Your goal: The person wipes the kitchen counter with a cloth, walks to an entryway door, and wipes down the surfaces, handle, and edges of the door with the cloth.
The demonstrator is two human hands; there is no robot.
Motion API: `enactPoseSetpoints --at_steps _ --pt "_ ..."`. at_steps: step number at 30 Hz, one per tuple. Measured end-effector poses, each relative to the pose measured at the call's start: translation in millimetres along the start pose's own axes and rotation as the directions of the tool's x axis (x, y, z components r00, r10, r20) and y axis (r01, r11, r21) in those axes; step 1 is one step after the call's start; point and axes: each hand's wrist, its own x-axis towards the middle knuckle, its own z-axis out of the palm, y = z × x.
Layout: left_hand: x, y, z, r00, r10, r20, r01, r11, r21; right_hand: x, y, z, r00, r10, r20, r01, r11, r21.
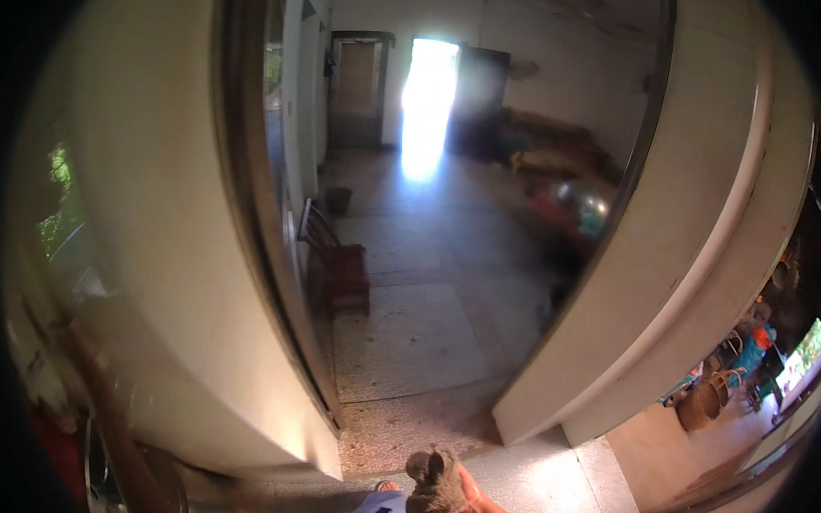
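At the lower edge, my right hand (474, 491) is closed around a grey-brown, crumpled, cloth-like bundle (435, 487). The bundle is lumpy, with a rounded bulge on top, and its exact kind cannot be made out. It is held in front of my body, just left of the hand, and hides most of the fingers. My left hand is out of the picture.
An open doorway with a dark frame (246, 208) stands ahead, between pale walls (645, 239). Inside are a small reddish-brown chair (338, 263), a dark bucket (338, 200) and a bright far doorway (428, 107). At right, a woven basket (700, 404) sits among several things.
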Motion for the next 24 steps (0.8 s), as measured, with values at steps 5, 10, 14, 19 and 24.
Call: enactPoseSetpoints --at_steps 5,10,14,19,24 --pt "-32 57 122 0.962 0.055 0.267 -0.029 0.995 -0.100 81 -67 27 0.987 0.127 0.096 -0.125 0.992 -0.027" --pt "-94 60 181 0.851 0.072 0.519 -0.025 0.995 -0.097 168 -114 31 0.959 0.259 0.113 -0.258 0.966 -0.024" --pt "-152 62 197 0.739 0.013 0.674 0.024 0.999 -0.045 231 -140 35 0.911 0.400 0.101 -0.405 0.913 0.034" --pt "-226 81 201 0.571 -0.114 0.813 0.103 0.992 0.066 289 -209 46 0.857 0.503 0.115 -0.500 0.864 -0.055" --pt "-269 135 193 0.382 -0.250 0.890 0.171 0.965 0.198 333 -321 77 0.836 0.364 -0.412 -0.483 0.843 -0.236"
